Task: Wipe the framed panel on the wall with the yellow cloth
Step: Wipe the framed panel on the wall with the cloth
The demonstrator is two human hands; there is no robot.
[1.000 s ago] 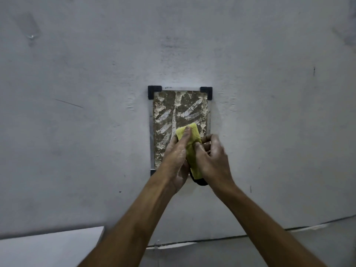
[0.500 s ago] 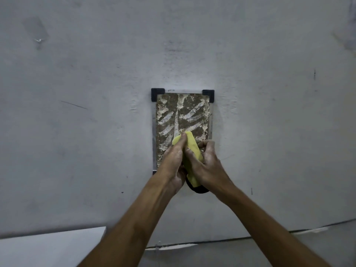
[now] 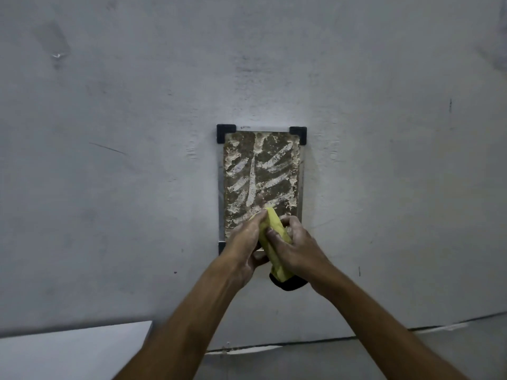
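Note:
A small upright framed panel [image 3: 260,171] hangs on the grey wall, with black corner brackets and a brown, dusty face streaked with pale smears. A folded yellow cloth [image 3: 274,242] with a black underside is held in front of the panel's lower part. My left hand [image 3: 244,245] grips the cloth from the left, fingertips near its top. My right hand [image 3: 296,248] grips it from the right. Both hands hide the panel's bottom right corner.
The grey wall [image 3: 109,187] fills most of the view, with scuffs and a small mark at the upper left. A pale flat surface [image 3: 68,352] lies at the bottom left. A dark seam [image 3: 428,329] runs along the wall's foot.
Both hands have folded the yellow cloth tighter and shifted slightly downward on the panel. The view has drifted a little.

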